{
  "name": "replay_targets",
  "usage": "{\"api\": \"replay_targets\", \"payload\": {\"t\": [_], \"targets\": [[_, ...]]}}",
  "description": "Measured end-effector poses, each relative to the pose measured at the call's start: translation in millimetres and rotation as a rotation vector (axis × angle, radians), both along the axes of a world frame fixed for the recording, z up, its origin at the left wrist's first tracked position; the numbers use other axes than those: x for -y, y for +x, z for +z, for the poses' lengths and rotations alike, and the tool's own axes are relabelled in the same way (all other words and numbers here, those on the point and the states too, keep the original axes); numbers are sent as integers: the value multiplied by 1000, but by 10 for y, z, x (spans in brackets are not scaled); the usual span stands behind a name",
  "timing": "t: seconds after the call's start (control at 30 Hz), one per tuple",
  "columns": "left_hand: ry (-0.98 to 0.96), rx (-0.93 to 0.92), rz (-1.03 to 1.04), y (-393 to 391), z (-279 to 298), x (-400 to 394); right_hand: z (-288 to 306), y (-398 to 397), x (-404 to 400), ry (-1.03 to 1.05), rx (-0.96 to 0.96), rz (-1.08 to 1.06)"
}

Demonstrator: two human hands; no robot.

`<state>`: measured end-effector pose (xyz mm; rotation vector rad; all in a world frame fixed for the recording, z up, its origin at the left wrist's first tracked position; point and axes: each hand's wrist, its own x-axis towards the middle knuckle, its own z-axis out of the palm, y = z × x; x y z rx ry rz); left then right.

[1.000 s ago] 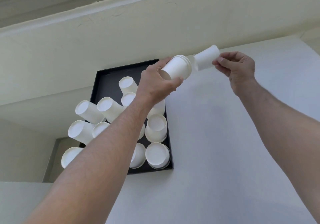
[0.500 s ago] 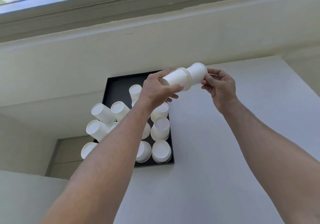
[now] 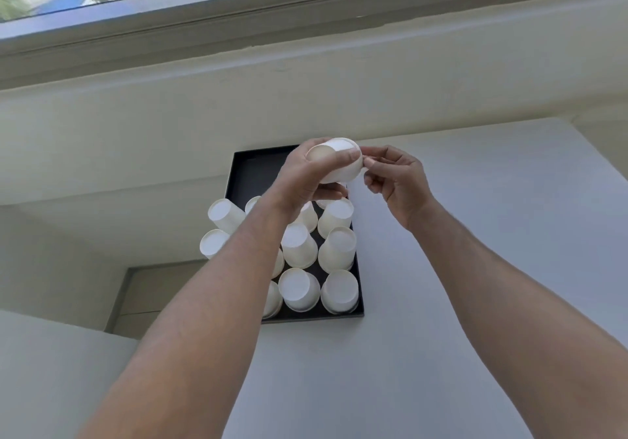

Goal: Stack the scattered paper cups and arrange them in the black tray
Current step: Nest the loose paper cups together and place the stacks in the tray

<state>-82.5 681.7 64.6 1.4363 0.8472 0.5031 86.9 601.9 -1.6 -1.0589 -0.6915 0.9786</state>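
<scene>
Left grip [image 3: 307,180] curled round cup stack [image 3: 336,161] above the tray [image 3: 251,170]; right hand [image 3: 396,180] fingertips loosely curled at its rim, holding nothing. I judged nesting done; next, set it upside-down in tray.

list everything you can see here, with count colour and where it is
stack of white paper cups: one stack, exact cup number hidden, white, held above the tray's far end
upturned white paper cups: about a dozen visible, some hidden by the arm, white, in and at the left edge of the tray
shallow rectangular black tray: one, black, on the surface's left edge
white flat surface: one, white, under the tray
window frame: one, grey, along the top
left hand: grips the stack
right hand: fingertips at the stack's rim
</scene>
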Motion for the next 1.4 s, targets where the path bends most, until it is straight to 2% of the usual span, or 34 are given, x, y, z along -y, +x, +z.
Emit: {"api": "replay_targets", "payload": {"t": [0.1, 0.17, 0.3, 0.43, 0.77, 0.97, 1.1, 1.27, 1.4], "targets": [[68, -39, 210, -70, 1, -153, 127, -214, -153, 23, 215, -55], [110, -75, 316, -150, -25, -283, 229, -361, -266, 53, 336, 2], [129, -112, 415, -334, -100, -479, 404, -661, -554, 0, 620, 150], [134, -185, 477, -492, -152, -667, 436, -887, -835, -4, 903, 71], [180, -342, 388, -913, -369, -1105, 206, -1160, -1458, -203, 1334, 99], [356, -566, 234, -1020, -500, -1216, -98, -1265, -1701, -312, 1532, 185], [547, -735, 109, -1026, -578, -1224, -243, -1312, -1797, -334, 1711, 221], [622, -903, 15, -1102, -693, -1299, -349, -1376, -1861, -326, 1711, 224], [644, -1001, -68, -1138, -712, -1315, -345, -1427, -1902, -399, 1676, 279]]}}
